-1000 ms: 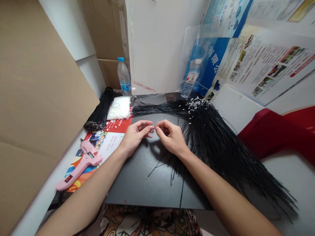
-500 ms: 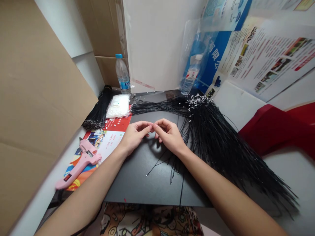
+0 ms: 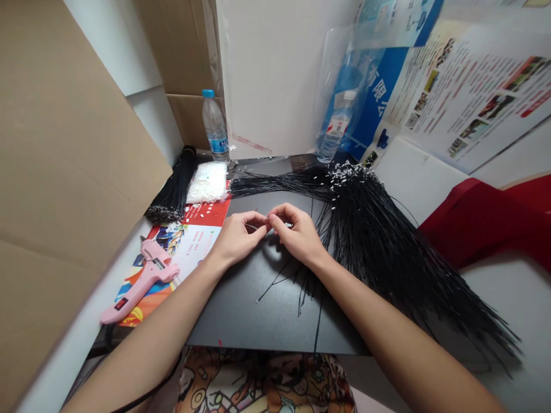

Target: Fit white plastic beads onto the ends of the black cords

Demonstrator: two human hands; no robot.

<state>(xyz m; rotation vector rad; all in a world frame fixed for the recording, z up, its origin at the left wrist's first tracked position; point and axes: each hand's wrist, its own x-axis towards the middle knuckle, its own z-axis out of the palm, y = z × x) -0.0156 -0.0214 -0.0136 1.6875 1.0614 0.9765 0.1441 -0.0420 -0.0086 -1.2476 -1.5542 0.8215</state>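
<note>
Right now, your black board spreads before you, with a great fan of black wires lying across its right side and a pink glue gun to its left. Your left hand and right hand are together, fingertips meeting, pinching something too fine to make out.

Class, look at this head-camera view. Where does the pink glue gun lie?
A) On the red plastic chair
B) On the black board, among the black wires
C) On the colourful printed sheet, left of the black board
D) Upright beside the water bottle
C: the pink glue gun lies on its side on the colourful printed sheet, to the left of the black board.
</note>
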